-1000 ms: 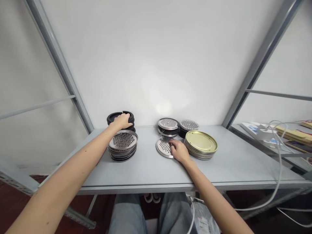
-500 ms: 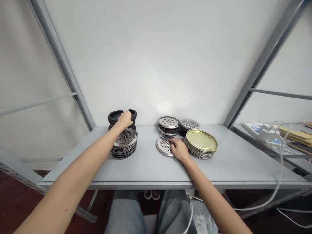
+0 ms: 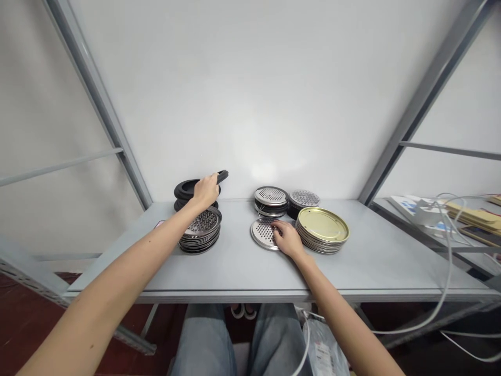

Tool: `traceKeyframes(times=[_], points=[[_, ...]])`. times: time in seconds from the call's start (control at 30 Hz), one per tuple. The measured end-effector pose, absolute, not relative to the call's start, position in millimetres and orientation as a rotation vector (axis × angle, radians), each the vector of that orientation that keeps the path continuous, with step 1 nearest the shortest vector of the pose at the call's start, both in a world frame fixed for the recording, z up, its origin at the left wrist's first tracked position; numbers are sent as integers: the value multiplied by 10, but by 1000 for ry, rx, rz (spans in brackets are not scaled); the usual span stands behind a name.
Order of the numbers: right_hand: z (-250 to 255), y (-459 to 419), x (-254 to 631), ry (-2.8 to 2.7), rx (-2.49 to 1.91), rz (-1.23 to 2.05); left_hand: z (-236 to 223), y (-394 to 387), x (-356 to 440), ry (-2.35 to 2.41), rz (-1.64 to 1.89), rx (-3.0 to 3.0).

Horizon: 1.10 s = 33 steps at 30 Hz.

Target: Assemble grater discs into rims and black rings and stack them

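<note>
My left hand (image 3: 206, 192) is closed on a black ring (image 3: 223, 176), which it holds tilted above a stack of similar black rings (image 3: 183, 189) at the back left. In front of that stack is a pile of metal grater discs (image 3: 200, 241), partly covered by my left wrist. My right hand (image 3: 288, 239) has its curled fingers on the right edge of a flat round grater disc (image 3: 261, 234) lying on the table. Just right of this hand stands a stack of gold-coloured round lids (image 3: 324, 225).
Two black-sided stacks topped with grater discs, one left (image 3: 271, 196) and one right (image 3: 304, 198), stand near the back wall. Grey metal posts (image 3: 422, 104) frame the table (image 3: 235, 271). A side shelf at right holds papers, a white box (image 3: 429, 213) and cables.
My left hand has moved slightly right with the black ring, raising it into a tilt off the stack. My right hand remains on the grater disc.
</note>
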State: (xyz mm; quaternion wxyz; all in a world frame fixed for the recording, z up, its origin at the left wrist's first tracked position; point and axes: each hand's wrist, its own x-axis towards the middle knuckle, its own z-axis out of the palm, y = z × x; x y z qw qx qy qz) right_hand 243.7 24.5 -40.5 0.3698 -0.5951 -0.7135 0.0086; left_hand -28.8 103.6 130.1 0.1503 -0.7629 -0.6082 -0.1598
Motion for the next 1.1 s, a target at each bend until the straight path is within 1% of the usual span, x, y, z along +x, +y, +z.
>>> traceKeyframes(times=[0.17, 0.37, 0.5, 0.63, 0.7, 0.8, 1.0, 1.1], points=[[-429, 260, 2448, -1826, -1517, 15, 1305, 1009, -204, -1645, -644, -2263], [-463, 276, 2478, -1838, -1497, 32, 1271, 782, -117, -1180, -795, -2529], [-468, 277, 2485, -1841, -1479, 38, 1009, 414, -150, -1007, -839, -2599], [-442, 262, 2469, -1843, -1457, 46, 627, 127, -235, -989, -793, -2656], [-429, 249, 2460, -1843, -1467, 46, 484, 67, -247, -1005, -738, -2658], [-420, 232, 2453, -1849, -1472, 52, 410, 52, -186, -1037, -539, -2655], [-433, 226, 2456, -1838, -1491, 61, 617, 130, 42, -1052, 142, -2596], [-443, 236, 2460, -1840, -1481, 50, 665, 89, 139, -1124, 234, -2534]])
